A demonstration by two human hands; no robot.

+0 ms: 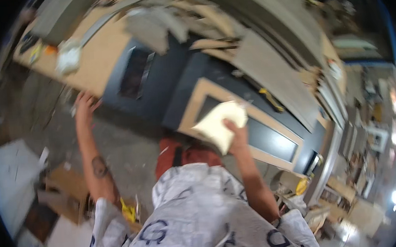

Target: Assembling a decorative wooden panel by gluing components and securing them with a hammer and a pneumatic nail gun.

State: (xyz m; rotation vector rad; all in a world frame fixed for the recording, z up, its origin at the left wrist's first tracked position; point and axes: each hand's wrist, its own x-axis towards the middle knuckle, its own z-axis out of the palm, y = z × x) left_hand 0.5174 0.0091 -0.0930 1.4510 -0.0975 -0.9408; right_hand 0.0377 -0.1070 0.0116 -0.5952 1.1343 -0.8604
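Note:
My right hand (238, 138) grips a pale cream, pouch-like bag (220, 124), blurred by motion, with the thumb across its face. Under the bag lies a tan wooden frame (195, 106) around dark panels, resting on a dark board on the workbench. My left hand (87, 104) is stretched out at the bench's front edge, its fingers apart and nothing in them; whether it touches the edge I cannot tell.
Scrap strips (152, 26) and long grey boards (276, 74) cover the back of the bench (96, 66). A white plastic bag (68, 56) sits at its left end. A yellow-and-black tool (271, 100) lies beyond the frame. Cardboard boxes (67, 186) stand on the floor at left.

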